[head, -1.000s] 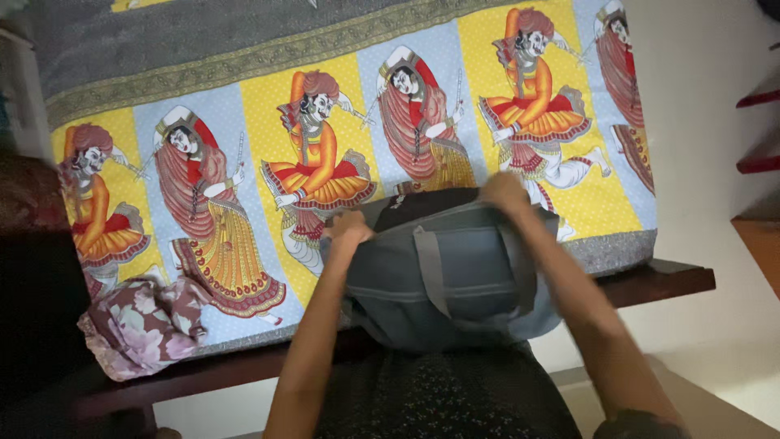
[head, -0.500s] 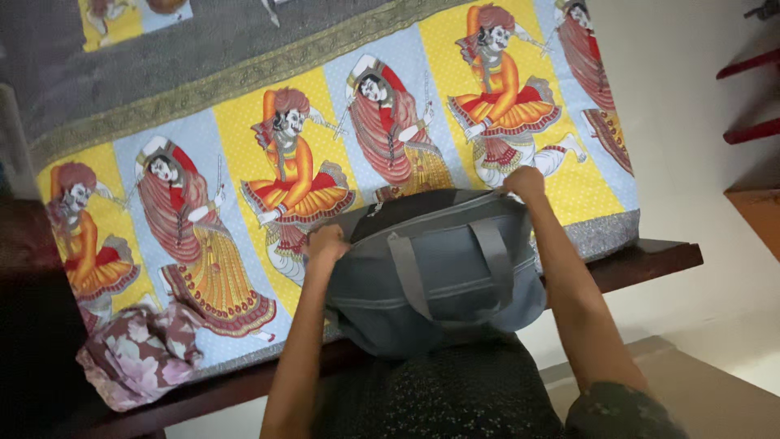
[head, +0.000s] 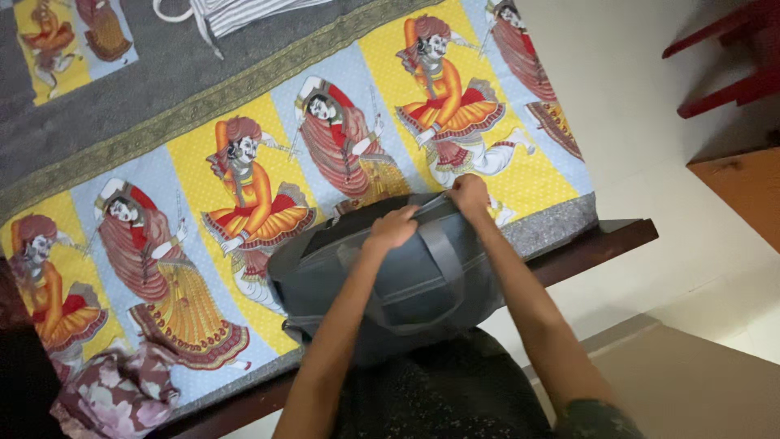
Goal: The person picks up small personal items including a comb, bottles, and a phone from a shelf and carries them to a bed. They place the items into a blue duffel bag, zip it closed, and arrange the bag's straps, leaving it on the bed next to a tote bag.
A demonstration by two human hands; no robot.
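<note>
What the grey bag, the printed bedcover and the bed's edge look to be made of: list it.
Grey soft-sided bag: probably matte woven synthetic, since it sags and creases, with webbing straps.
Printed bedcover with dancing figures: likely cotton, flat and dull, wrinkling slightly.
Dark brown bed edge: seemingly wood, smooth with a faint sheen.

Dark wooden bed (head: 605, 240); patterned dancer-print bedspread (head: 203, 106) on it, grey-blue bag (head: 390, 284) atop.

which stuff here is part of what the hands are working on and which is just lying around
In use:
- grey bag
- left hand on its top
- right hand at its top edge

Lying about:
- printed bedspread
- striped cloth
- floral cloth
- red furniture
</note>
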